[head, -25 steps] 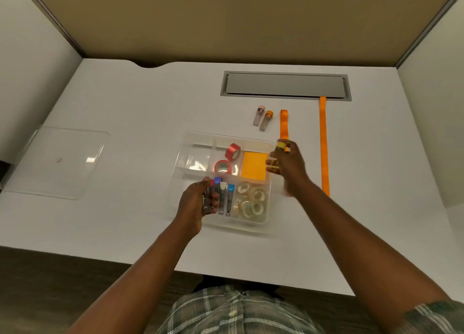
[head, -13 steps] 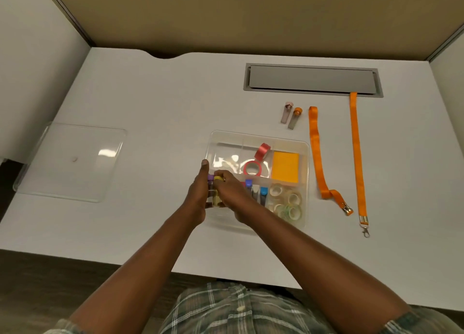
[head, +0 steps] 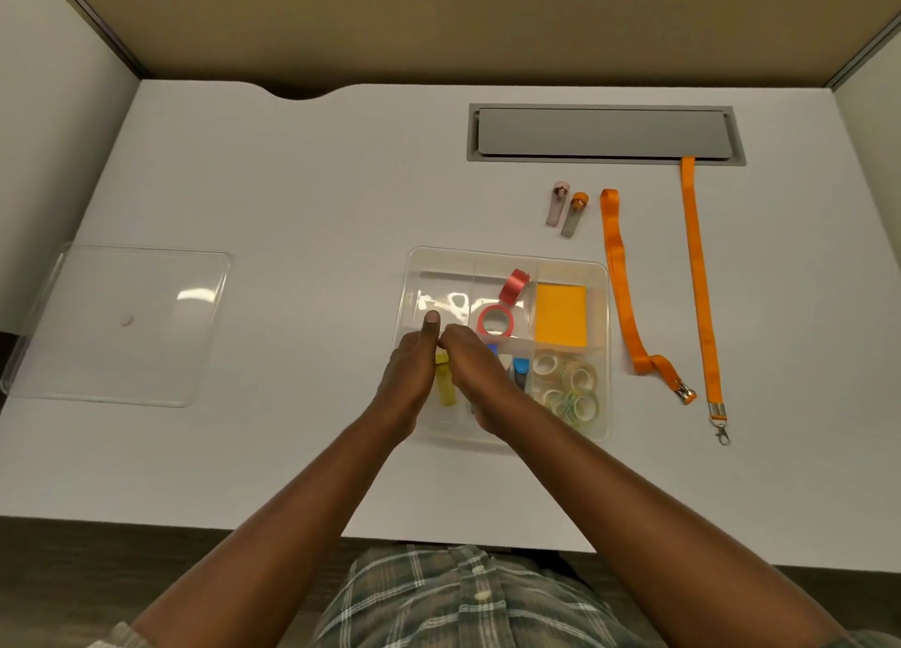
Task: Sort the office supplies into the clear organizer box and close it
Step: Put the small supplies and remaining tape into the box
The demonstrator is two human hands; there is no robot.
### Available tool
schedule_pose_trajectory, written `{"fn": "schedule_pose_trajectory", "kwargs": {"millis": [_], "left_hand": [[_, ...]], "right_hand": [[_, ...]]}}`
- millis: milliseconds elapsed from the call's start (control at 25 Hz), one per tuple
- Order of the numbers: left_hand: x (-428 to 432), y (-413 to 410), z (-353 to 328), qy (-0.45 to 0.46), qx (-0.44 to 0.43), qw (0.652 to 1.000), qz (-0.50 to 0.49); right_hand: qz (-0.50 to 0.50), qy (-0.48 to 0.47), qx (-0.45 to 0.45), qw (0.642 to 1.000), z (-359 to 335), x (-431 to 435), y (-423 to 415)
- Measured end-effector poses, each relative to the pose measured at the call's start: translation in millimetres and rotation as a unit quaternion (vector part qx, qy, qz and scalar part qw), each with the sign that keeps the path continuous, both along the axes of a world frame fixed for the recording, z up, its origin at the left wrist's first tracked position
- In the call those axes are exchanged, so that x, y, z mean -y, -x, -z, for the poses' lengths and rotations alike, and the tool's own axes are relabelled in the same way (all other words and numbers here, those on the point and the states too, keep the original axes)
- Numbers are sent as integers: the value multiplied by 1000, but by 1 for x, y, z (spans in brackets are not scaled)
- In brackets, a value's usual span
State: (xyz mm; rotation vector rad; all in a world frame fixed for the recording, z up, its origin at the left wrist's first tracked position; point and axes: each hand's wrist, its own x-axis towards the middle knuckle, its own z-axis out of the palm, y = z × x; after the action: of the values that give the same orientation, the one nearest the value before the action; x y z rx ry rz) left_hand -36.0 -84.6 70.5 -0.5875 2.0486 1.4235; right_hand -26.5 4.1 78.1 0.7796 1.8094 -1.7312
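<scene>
Tubes (head: 571, 218) out on the tabletop (head: 292, 184) lie upper right of the organizer box (head: 507, 256), long axes up-frame — right hand (head: 475, 379) is nearer. It's pressed against the left hand (head: 409, 374) over a yellow tube (head: 446, 390) in the lower-left slot — grip, can't tell.

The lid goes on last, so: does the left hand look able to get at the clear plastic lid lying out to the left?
Probably yes: the clear plastic lid lies flat, with only bare white desk between it and the left hand.
</scene>
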Motion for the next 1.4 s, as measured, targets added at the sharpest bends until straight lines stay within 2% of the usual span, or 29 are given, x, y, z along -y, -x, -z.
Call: {"fn": "schedule_pose_trajectory", "kwargs": {"millis": [80,160,360,440,600,720,960,1200,1320,1400], "left_hand": [[-5,4,5,63,-47,997,28],[-16,10,5,105,-98,989,34],[-61,41,14,139,-192,969,75],[-83,56,18,142,-245,952,117],[-140,93,24,202,-342,891,220],[-178,127,37,245,-377,847,284],[-228,183,71,361,-335,815,305],[-251,199,92,386,-297,830,271],[-254,200,91,340,-297,857,247],[-257,194,81,276,-306,882,229]], "right_hand": [[19,-38,-51,998,-2,-19,-2],[16,-137,-119,983,-1,-45,-1],[10,-374,-221,901,28,-126,-16],[-2,-411,-225,884,41,-151,-29],[-13,-400,-175,900,58,-181,-50],[-35,-413,-158,896,69,-204,-61],[-28,-396,-166,903,76,-235,-72],[18,-361,-208,909,68,-257,-63],[49,-332,-237,912,58,-264,-42],[103,-271,-188,938,49,-266,-14]]}}
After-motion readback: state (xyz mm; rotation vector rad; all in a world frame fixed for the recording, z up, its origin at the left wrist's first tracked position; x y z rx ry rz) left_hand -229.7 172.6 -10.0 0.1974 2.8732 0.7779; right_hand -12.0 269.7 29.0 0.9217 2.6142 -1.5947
